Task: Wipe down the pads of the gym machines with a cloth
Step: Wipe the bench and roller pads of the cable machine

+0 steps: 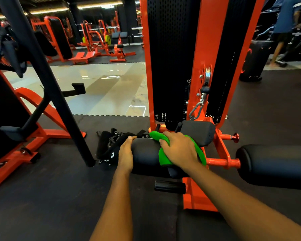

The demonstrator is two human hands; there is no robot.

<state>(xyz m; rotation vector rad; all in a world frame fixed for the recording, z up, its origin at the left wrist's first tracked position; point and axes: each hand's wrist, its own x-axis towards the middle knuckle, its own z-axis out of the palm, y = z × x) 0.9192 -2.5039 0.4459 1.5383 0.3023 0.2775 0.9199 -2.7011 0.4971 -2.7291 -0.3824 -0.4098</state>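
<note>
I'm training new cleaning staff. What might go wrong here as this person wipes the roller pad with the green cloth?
The roller pad may turn under the wipe; the left hand grips only its end, so the right hand and green cloth could slip off. The pile of straps on the floor beyond is a likely trip hazard. The other pad on the right might be skipped.

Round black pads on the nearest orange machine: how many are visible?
3. One pad lies under the left hand and right hand; one is at the right; one is behind the green cloth. Others may be hidden.
</note>
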